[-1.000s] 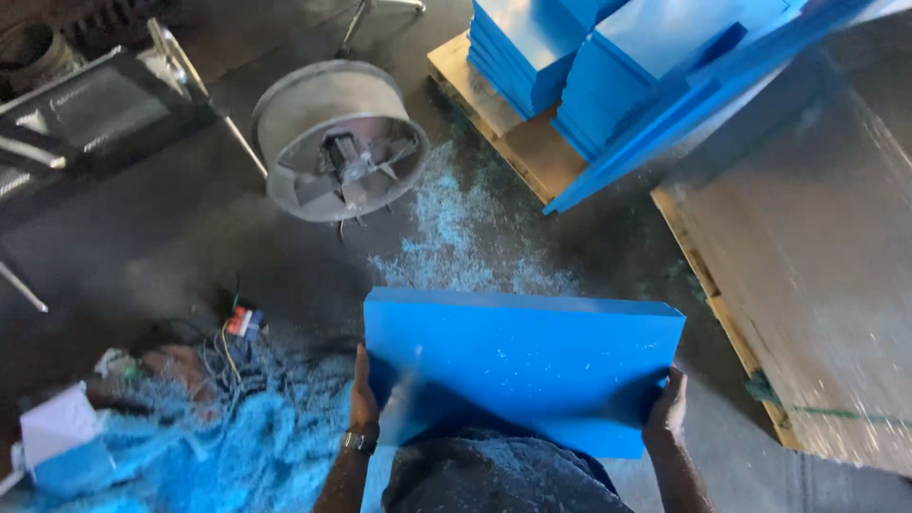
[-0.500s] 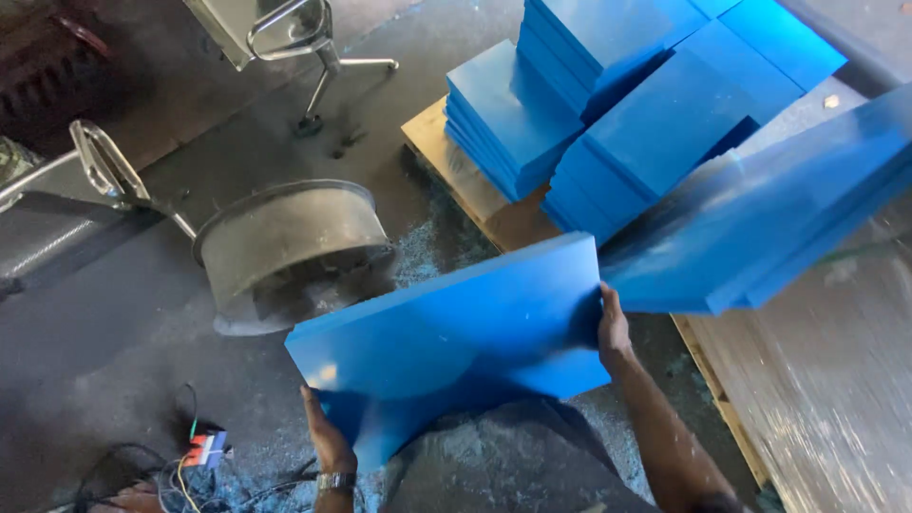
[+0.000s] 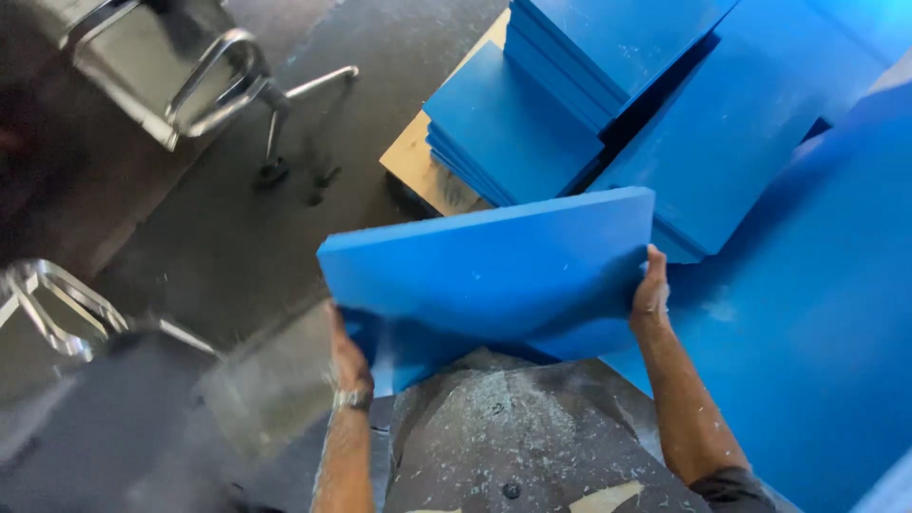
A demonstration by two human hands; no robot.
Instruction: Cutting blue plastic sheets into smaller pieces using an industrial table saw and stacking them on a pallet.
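Note:
I hold a thick blue foam board (image 3: 494,266) flat in front of me, tilted slightly up to the right. My left hand (image 3: 347,356) grips its lower left edge and wears a wrist band. My right hand (image 3: 651,285) grips its right edge. The board hangs in the air just short of stacks of blue boards (image 3: 608,104) that lie on a wooden pallet (image 3: 418,161). A large blue sheet (image 3: 817,313) lies under my right arm.
A metal chair frame (image 3: 209,85) stands at the upper left on the dark floor. Another metal frame (image 3: 57,304) and a blurred round metal object (image 3: 256,380) sit at the left. My dusty dark trousers (image 3: 503,437) fill the bottom middle.
My view has swung right and forward. The board has risen and moved toward the pallet stacks. The round metal object has slid to the lower left of view.

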